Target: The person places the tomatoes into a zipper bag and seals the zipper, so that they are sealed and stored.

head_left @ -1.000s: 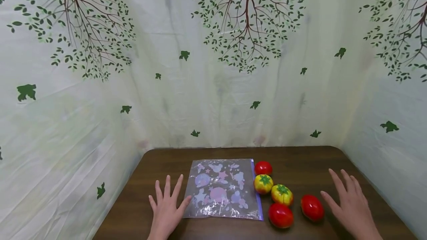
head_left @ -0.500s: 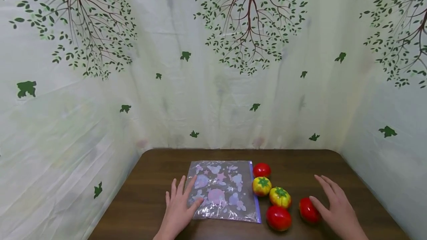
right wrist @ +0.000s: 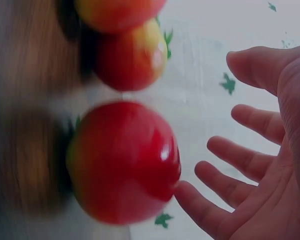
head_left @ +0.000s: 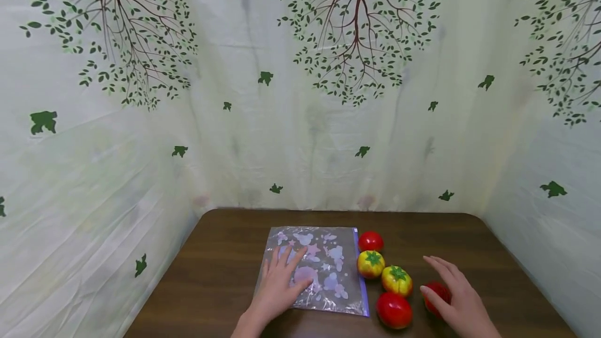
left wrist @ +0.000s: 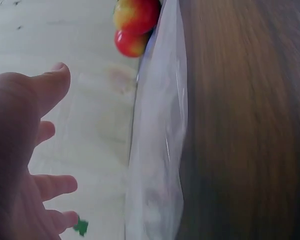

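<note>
My left hand (head_left: 280,288) hovers with spread fingers over a clear plastic zip bag (head_left: 331,299) printed with pastel shapes. In the left wrist view the fingers stand apart from the bag (left wrist: 157,130), which lies flat. Over at the right, my right hand (head_left: 462,299) reaches above a glossy red tomato (head_left: 440,290) and partly hides it. Its fingers are relaxed and hold nothing. The right wrist view has this tomato (right wrist: 122,162) close by, green leaves on its underside; whether the little finger touches it I cannot tell.
Along the bag's purple zip edge sit a red tomato (head_left: 371,241) and a yellow tomato (head_left: 371,264) with a green top. Another yellow one (head_left: 397,280) and a red one (head_left: 394,310) lie nearer. A printed curtain (head_left: 310,145) stands behind the brown table (head_left: 225,254).
My left hand has moved right, from beside the bag to over it. My right hand has come left, from beside the rightmost red tomato to above it. The tomatoes and bag lie as before.
</note>
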`<state>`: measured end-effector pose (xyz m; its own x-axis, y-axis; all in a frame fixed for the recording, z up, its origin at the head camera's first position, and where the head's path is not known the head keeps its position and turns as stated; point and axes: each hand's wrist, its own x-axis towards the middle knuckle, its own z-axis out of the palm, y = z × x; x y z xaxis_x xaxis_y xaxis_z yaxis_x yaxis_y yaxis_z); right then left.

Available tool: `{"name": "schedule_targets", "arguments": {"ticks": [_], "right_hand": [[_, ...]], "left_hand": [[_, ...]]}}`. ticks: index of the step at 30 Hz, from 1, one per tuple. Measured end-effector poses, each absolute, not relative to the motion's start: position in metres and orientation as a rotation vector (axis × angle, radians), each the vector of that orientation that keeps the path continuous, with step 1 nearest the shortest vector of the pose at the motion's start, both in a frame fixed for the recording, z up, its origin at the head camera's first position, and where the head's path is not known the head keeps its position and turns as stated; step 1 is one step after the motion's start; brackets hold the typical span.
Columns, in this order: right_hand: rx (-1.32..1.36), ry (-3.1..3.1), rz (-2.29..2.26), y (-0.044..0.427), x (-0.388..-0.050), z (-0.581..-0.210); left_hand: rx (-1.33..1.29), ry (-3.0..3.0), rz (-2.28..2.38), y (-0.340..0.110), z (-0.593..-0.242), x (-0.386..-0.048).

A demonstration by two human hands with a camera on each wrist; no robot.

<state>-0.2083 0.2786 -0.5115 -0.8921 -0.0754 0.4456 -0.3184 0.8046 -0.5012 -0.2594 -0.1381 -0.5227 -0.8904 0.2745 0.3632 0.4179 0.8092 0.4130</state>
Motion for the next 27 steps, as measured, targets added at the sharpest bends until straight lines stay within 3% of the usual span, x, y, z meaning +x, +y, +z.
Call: {"name": "schedule_targets", "arguments": {"ticks": [14, 27], "right_hand": [[0.390, -2.576, 0.801, 0.244, -0.203, -0.509], [0.429, -2.593, 0.756, 0.222, -0.205, -0.514]], "left_hand": [[-0.742, -2.939, -0.655, -0.093, -0.526, -0.283], [-0.738, -3.016, -0.576, -0.085, -0.545, -0.288]]}}
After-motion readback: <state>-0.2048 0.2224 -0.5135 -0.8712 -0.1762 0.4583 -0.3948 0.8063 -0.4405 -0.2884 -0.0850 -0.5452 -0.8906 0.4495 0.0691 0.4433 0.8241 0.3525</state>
